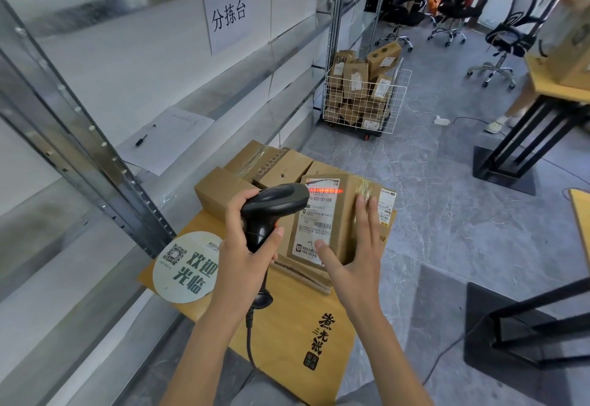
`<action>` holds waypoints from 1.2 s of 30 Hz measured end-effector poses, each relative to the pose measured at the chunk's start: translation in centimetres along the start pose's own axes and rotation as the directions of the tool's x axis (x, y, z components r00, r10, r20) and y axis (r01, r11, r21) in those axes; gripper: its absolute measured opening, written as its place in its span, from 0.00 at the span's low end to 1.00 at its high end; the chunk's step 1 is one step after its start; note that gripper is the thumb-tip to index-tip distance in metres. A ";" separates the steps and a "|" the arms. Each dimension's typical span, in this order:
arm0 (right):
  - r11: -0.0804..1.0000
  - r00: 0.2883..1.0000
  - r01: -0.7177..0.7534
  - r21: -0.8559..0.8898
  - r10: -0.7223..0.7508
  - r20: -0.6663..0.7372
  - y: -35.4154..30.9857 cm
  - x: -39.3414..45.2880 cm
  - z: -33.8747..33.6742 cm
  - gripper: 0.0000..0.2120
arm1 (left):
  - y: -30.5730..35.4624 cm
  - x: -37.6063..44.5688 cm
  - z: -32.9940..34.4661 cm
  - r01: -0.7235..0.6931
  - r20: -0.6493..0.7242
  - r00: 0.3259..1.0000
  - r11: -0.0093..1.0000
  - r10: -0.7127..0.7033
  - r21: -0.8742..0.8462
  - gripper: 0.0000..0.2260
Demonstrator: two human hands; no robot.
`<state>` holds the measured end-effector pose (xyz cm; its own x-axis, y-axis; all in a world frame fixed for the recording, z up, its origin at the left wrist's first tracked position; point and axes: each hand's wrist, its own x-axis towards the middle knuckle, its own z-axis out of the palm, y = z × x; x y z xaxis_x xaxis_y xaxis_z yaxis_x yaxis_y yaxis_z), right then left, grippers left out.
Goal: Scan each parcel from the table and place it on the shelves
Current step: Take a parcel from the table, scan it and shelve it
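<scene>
Cardboard parcels (359,92) fill the white wire cart (396,108) beside the shelves (343,22)

A parcel (332,220) is set on the table (287,335), with more boxes (255,166) behind it and a round sign (185,266) to its left. Shelves (95,118) are ranged along the left. A cart (364,99) filled with parcels is placed beyond the table, with chairs (507,41) further back.
</scene>
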<state>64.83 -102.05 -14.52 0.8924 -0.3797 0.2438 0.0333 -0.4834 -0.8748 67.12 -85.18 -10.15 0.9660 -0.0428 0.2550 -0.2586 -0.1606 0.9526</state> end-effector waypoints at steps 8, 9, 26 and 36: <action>1.000 1.000 0.014 -0.027 -0.014 -0.004 0.1 -0.1 0.1 0.46 | -0.2 -0.1 -0.2 0.001 -0.006 1.000 1.000 -0.001 0.005 0.29; 1.000 1.000 0.013 -0.028 -0.013 -0.006 0.1 -0.1 0.1 0.46 | -0.2 -0.2 -0.2 0.001 -0.005 1.000 1.000 -0.001 0.008 0.29; 0.999 1.000 0.009 -0.036 -0.010 -0.025 0.3 0.0 0.4 0.46 | -0.4 -0.1 -0.6 0.000 -0.007 1.000 1.000 0.001 0.010 0.30; 0.999 0.999 -0.033 0.013 0.034 -0.034 0.4 0.0 0.4 0.46 | -0.5 -0.1 -1.0 -0.012 -0.021 1.000 1.000 0.013 0.024 0.30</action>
<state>65.02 -101.93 -14.98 0.8772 -0.4223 0.2282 0.0094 -0.4602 -0.8878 67.12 -84.11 -10.50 0.9624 -0.0237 0.2705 -0.2701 -0.1833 0.9452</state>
